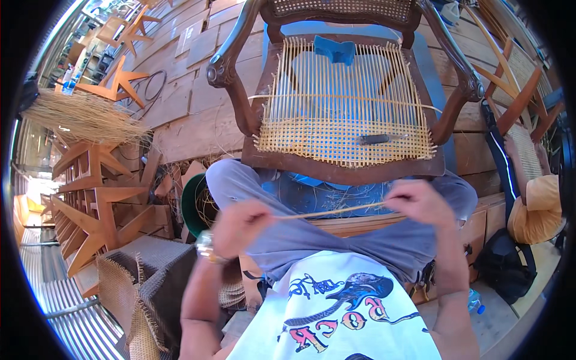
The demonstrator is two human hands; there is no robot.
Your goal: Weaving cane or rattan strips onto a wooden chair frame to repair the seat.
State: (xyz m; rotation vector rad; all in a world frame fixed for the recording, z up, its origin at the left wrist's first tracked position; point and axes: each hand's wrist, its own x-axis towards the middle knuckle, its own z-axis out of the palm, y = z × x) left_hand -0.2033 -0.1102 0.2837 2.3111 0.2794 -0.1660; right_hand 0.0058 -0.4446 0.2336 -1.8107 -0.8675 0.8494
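Observation:
Between my two hands a thin cane strand (336,212) is stretched above my lap. My left hand (243,225) is closed on its left end, somewhat blurred. The other end is pinched by my right hand (420,201). In front of me stands a dark carved wooden armchair (348,173) with its seat partly woven. The cane weave (318,135) is close at the near side; farther back mostly lengthwise strands show. On the weave lies a dark-handled knife (378,138). A blue block-like piece (335,50) rests at the far edge of the seat.
A bundle of loose cane strands (84,114) hangs at the left, above wooden star-shaped frames (96,225). A green bucket (191,207) stands by my left knee. Rolled woven cane (120,276) lies lower left. At right are a black bag (507,264) and another person (537,204).

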